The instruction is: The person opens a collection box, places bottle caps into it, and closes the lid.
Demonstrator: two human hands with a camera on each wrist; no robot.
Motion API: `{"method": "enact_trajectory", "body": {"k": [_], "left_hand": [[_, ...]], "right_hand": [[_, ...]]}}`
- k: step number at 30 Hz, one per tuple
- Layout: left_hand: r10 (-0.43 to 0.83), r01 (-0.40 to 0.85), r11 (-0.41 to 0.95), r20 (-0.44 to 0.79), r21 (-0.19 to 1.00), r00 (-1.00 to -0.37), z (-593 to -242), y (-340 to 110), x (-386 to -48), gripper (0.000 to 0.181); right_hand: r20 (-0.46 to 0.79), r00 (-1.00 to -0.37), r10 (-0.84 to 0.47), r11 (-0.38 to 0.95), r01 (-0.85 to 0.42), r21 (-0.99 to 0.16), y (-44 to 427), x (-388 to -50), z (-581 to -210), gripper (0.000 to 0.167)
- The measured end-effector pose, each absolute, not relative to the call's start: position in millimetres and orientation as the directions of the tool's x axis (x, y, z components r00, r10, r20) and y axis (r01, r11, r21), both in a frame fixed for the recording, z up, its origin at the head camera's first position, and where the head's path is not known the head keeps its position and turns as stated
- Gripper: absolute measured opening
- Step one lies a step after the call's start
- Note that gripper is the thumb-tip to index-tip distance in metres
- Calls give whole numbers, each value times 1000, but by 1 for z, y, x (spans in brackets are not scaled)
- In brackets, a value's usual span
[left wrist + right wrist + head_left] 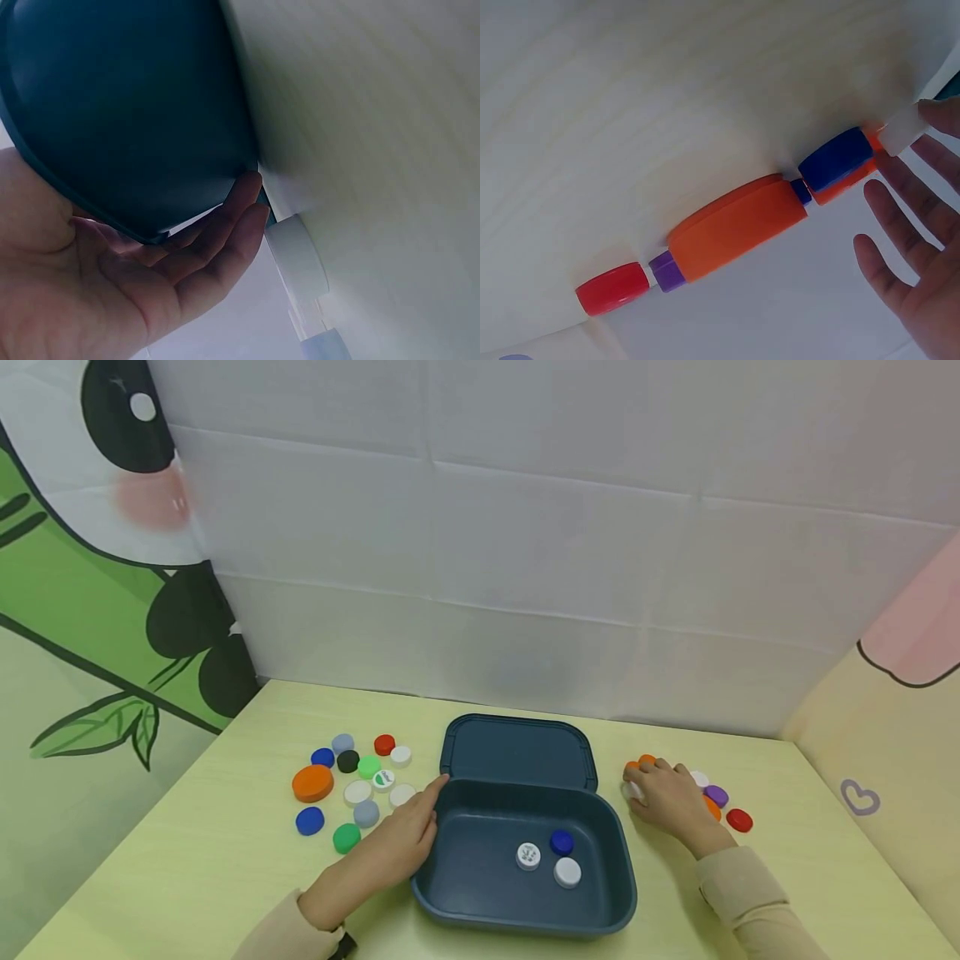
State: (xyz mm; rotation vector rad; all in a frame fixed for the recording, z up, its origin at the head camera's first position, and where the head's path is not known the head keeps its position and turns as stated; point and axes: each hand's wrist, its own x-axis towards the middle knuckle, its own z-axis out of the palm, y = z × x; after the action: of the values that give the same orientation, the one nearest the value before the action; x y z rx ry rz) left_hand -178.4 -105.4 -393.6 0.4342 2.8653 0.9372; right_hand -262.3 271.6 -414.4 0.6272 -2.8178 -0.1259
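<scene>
My left hand (397, 839) holds the dark blue box (480, 902) at its left side. In the left wrist view its fingers (217, 262) bend along the outer wall near a corner; the thumb is largely hidden. To the right of the box, my right hand (667, 797) pinches a white bottle cap (902, 131) between thumb and forefinger at the table. The other fingers spread apart. Beside that cap are a blue cap (836, 159) and orange caps (647, 761). Inside the box lie two white caps (567, 872) and a blue cap (562, 842).
Behind the box lies its dark blue lid (517, 750). Several mixed caps are spread left of it, including a large orange one (312, 783) and a green one (347, 838). Purple (716, 796) and red (739, 820) caps lie beyond my right hand. A white sheet hangs behind the table.
</scene>
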Motion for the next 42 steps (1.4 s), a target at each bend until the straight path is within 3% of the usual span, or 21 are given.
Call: {"method": "enact_trajectory", "body": {"k": [12, 24, 34, 42], "left_hand": [[295, 239, 773, 1, 587, -955, -392, -105, -178, 50], [299, 241, 767, 1, 595, -954, -392, -105, -178, 50], [301, 241, 763, 0, 599, -954, -391, -104, -177, 50], [303, 244, 763, 2, 598, -953, -391, -105, -178, 50]], "right_hand": [[356, -797, -488, 872, -458, 170, 262, -254, -391, 30], [438, -682, -586, 807, -539, 241, 219, -221, -353, 30], [356, -642, -679, 732, -634, 251, 186, -197, -356, 33], [274, -621, -734, 676, -707, 208, 172, -197, -376, 30]]}}
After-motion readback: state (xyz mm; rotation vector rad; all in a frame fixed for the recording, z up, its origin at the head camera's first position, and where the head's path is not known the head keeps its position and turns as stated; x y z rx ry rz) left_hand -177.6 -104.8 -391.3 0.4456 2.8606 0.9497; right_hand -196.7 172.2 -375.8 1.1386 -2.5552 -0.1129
